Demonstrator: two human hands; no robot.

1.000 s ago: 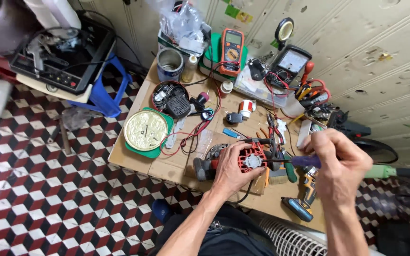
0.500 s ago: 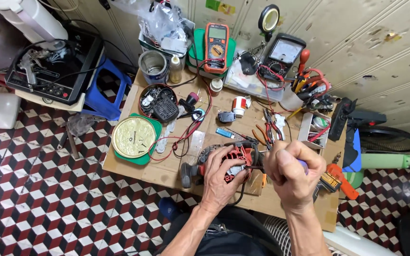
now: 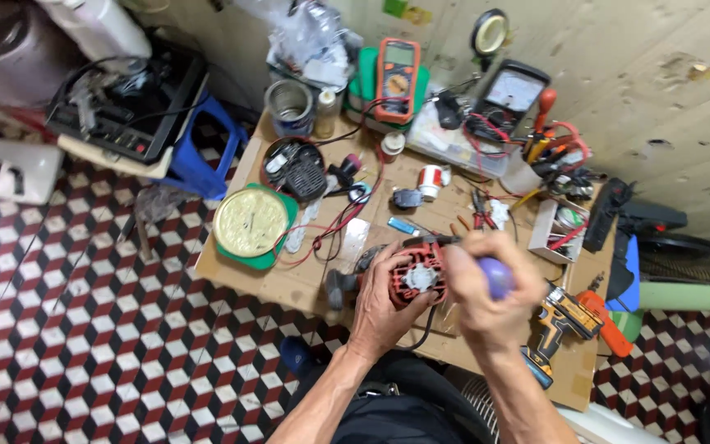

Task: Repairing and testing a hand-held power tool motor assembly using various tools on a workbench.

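My left hand (image 3: 381, 301) grips a red motor housing (image 3: 417, 278) of a power tool, held just above the front of a low wooden table (image 3: 289, 279). My right hand (image 3: 486, 289) is closed around a screwdriver with a purple handle (image 3: 498, 276), right next to the housing. The screwdriver's tip is hidden behind my fingers and blurred. A black cord hangs down from the housing toward my lap.
The table carries an orange multimeter (image 3: 398, 69), an analog meter (image 3: 509, 99), a metal can (image 3: 289, 105), a round gold dish on a green tray (image 3: 250, 222), red wires, pliers and a yellow cordless drill (image 3: 559, 322). A blue stool (image 3: 199, 161) and checkered floor lie left.
My right hand has moved left and closer to the red housing with the screwdriver. The camera view shifted, bringing the table lower and nearer. My left hand keeps its grip.
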